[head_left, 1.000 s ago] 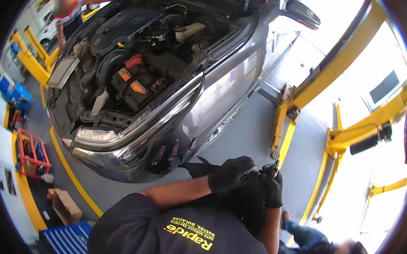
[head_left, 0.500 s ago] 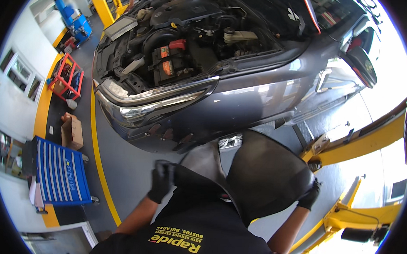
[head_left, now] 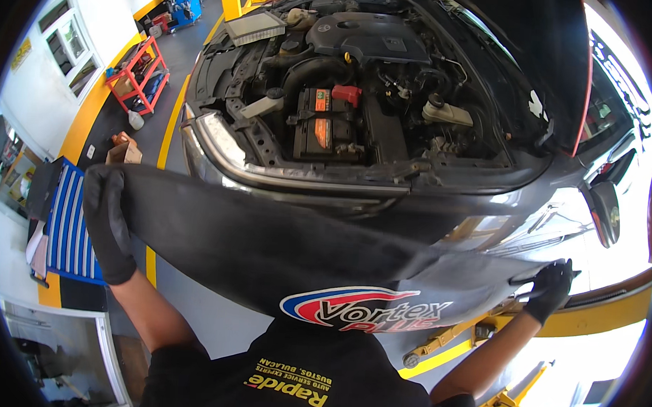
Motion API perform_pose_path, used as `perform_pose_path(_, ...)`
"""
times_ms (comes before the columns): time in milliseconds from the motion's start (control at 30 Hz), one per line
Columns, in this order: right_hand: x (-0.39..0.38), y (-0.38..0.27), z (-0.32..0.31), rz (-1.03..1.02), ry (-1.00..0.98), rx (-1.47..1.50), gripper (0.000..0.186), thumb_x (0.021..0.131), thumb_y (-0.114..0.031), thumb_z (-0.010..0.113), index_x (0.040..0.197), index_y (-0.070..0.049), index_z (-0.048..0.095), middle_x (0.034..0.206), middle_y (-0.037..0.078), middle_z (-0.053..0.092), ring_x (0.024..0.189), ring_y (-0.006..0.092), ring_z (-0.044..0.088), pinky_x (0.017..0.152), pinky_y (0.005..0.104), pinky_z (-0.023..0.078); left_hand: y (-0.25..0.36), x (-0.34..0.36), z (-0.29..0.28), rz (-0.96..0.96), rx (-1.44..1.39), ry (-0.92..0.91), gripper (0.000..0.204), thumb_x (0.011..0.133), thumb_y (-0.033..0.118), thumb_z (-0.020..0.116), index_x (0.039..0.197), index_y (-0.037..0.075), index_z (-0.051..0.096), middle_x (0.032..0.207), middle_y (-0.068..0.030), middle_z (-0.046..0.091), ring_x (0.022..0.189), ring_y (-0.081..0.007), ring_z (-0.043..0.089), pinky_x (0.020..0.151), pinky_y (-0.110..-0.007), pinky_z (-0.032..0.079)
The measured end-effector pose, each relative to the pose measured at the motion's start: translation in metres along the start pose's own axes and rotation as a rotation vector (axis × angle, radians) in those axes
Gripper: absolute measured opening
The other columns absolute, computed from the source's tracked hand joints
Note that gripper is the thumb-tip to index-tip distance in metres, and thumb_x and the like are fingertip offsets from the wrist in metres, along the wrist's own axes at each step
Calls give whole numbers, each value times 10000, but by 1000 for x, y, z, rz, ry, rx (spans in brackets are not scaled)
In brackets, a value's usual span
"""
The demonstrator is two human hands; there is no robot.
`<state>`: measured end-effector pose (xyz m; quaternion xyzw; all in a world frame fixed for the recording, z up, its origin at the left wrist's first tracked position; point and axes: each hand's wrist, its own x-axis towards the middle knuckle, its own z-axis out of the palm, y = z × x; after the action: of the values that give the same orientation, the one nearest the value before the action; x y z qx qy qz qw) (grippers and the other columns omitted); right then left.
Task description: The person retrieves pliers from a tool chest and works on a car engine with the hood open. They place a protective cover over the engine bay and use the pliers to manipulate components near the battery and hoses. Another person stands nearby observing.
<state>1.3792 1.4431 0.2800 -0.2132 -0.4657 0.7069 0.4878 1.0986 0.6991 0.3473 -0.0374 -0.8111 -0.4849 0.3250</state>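
Note:
A black fender cover [head_left: 266, 234] with a coloured printed logo is stretched wide in front of my chest. My left hand [head_left: 109, 219], in a black glove, grips its upper left corner. The gloved right hand [head_left: 550, 287] is closed on its right end. Behind the cover stands a dark grey car with its fender [head_left: 478, 217] and headlight [head_left: 234, 152] partly hidden by it. The hood is raised over the engine [head_left: 370, 37]. A battery [head_left: 326, 127] with orange labels and a red terminal cover sits in the bay's front.
An air filter [head_left: 255, 28] lies on the far left of the engine bay. At left are a blue tool chest [head_left: 74, 225], a cardboard box [head_left: 124, 153] and a red cart [head_left: 142, 75]. Yellow lift arms [head_left: 451, 333] reach in low on the right. The side mirror [head_left: 603, 212] juts out.
The folded, bent cover has been pulled out wide and raised toward the fender. My hands have moved up and apart, and my view has shifted toward the engine bay.

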Motion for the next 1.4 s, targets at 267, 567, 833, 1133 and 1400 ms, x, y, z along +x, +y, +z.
perform_pose_path(267, 105, 82, 196, -114, 30, -402, 195, 900, -153, 695, 1078, -74, 695, 747, -21, 545, 574, 65, 457, 498, 220, 359, -133, 158, 233, 151, 304, -134, 303, 988, 219, 656, 1217, 30, 595, 889, -190, 699, 864, -428, 682, 782, -490, 526)
perform_pose_path(567, 144, 104, 221, -356, -151, -1167, 430, 956, -141, 671, 1363, -25, 595, 1063, 150, 724, 777, 216, 658, 661, 330, 517, -153, 135, 276, 369, 482, -212, 525, 920, 214, 741, 1366, 17, 546, 1286, -234, 608, 1165, -409, 608, 962, -477, 506)
perform_pose_path(833, 103, 85, 326, -683, -663, -1407, 446, 1030, -191, 600, 1455, -64, 553, 1164, 159, 670, 869, 218, 654, 735, 339, 519, -26, 162, 314, 583, -52, -703, 449, 832, 156, 783, 1237, 38, 628, 1194, -166, 660, 1093, -391, 658, 942, -443, 537)
perform_pose_path(1133, 150, 221, 472, 655, -450, -94, 267, 1002, -249, 666, 1215, -106, 593, 845, 13, 595, 671, 87, 550, 587, 254, 453, 90, 79, 525, -114, -765, -1697, 751, 958, 357, 740, 1481, -31, 366, 1033, -159, 677, 890, -232, 699, 779, -380, 564)
perform_pose_path(1400, 164, 270, 421, 389, -908, -700, 596, 904, -172, 706, 1420, 16, 475, 1045, 65, 618, 913, 117, 606, 845, 270, 502, 68, -17, 596, -388, -1040, -1481, 637, 910, 167, 723, 1405, -13, 366, 1007, -146, 653, 876, -227, 678, 766, -379, 549)
